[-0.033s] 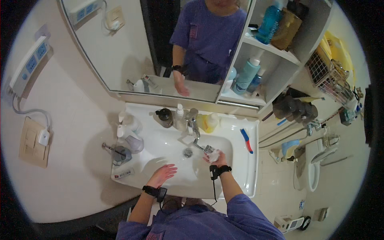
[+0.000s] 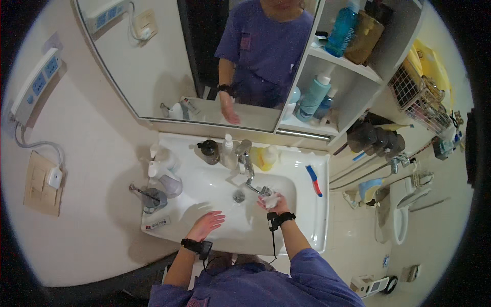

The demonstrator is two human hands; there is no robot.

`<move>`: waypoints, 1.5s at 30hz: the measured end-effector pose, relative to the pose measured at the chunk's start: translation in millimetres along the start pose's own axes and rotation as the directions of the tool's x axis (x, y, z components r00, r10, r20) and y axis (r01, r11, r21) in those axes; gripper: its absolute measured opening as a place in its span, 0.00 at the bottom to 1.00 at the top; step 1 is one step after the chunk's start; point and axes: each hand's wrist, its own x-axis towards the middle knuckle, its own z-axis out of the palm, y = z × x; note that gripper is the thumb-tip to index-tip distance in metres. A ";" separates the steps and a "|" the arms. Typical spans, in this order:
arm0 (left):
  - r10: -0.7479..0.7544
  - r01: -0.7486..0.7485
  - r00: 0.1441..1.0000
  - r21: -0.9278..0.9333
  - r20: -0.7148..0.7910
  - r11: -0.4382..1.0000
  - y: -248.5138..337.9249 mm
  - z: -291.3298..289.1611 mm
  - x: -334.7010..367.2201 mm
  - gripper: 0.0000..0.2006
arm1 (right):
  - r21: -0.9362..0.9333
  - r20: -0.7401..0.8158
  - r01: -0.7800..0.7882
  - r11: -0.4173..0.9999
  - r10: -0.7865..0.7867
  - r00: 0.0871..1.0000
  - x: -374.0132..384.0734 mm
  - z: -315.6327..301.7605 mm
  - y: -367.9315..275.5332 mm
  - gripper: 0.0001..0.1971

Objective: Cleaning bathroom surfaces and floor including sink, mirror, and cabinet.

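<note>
At the sink, my right hand [image 2: 279, 205] lies palm up under the swung-out spout of the chrome faucet [image 2: 247, 166]. Its fingers look spread. A white mass [image 2: 270, 199] covers the palm; I cannot make out whether it is foam or splashing water. My left hand [image 2: 208, 223] hovers empty over the front left of the white basin [image 2: 240, 225], its fingers stretched out and apart. Between the hands and the faucet's base, the round drain [image 2: 239, 196] shows in the basin floor. A black band with a small box and cable sits on each wrist.
Behind the basin stand a dark bottle [image 2: 208, 151], a clear pump bottle [image 2: 228, 153] and a yellow bottle [image 2: 266, 157]. White bottles [image 2: 168, 180], a grey cup [image 2: 154, 200] and a tube [image 2: 157, 223] line the left rim. A red-blue handled item [image 2: 314, 181] lies right. A mirror [image 2: 204, 66] hangs above.
</note>
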 end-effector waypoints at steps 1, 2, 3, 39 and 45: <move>0.008 -0.009 1.000 -0.029 -0.006 1.000 -0.7 -2.4 -2.1 0.21 | -0.007 0.029 -0.050 0.999 0.050 0.998 -1.3 4.9 1.4 0.19; 0.007 -0.007 1.000 -0.030 0.001 1.000 -0.8 -4.6 -1.4 0.21 | -0.023 0.033 -0.088 0.996 0.089 0.995 -4.5 11.2 0.4 0.18; 0.007 -0.007 1.000 -0.027 -0.011 1.000 -1.3 -6.6 -0.8 0.21 | -0.081 -0.002 -0.113 0.990 0.113 0.994 -7.5 13.7 -7.8 0.18; 0.154 -0.107 0.979 0.306 -0.136 0.946 29.4 30.3 5.3 0.17 | -0.456 -0.015 -0.154 0.876 0.165 0.986 -22.5 32.4 -16.7 0.17; 0.593 -0.291 0.800 0.923 0.090 0.253 79.9 98.1 60.3 0.24 | -0.128 -0.084 -0.092 0.988 0.082 0.993 3.7 19.8 -8.0 0.16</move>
